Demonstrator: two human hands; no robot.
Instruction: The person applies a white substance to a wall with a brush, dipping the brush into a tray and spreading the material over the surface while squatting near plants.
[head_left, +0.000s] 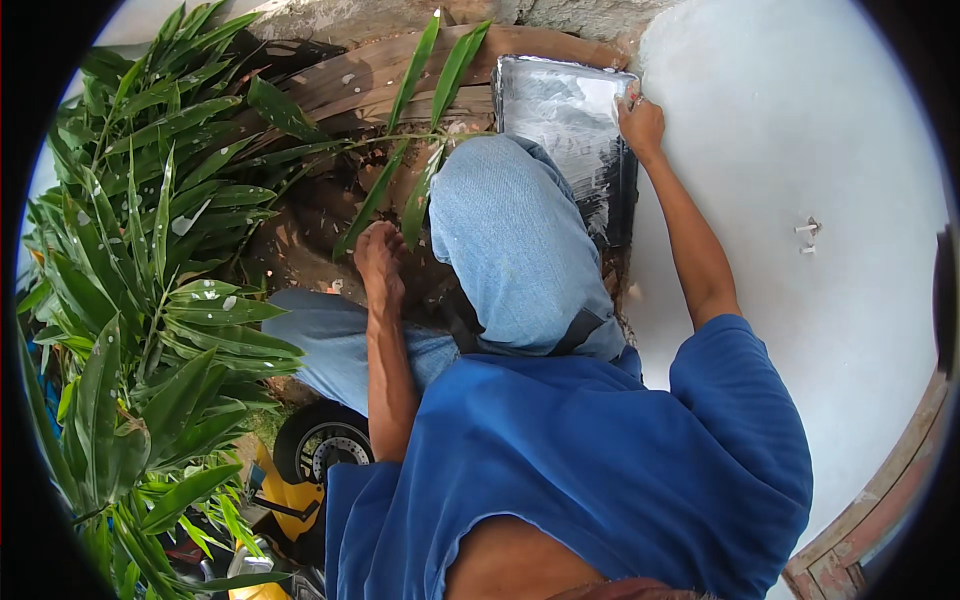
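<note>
I look down on my blue shirt and my raised knee in blue jeans [510, 240]. My right hand [641, 124] reaches up along the white wall [800, 130] and presses on the upper right corner of a black panel [570, 120] smeared with white. Something small and pale sits under its fingers; I cannot tell what. My left hand [380, 262] hangs down beside my knee with curled fingers, close to brown dry leaves [300, 230], holding nothing that I can see.
Dense green long-leaved plants [150, 260] fill the left side. A curved brown wooden edge [380, 70] runs behind the panel. Two small white pegs [808, 236] stick out of the wall. Below left are a yellow toy vehicle [285, 495] and a black wheel [318, 440].
</note>
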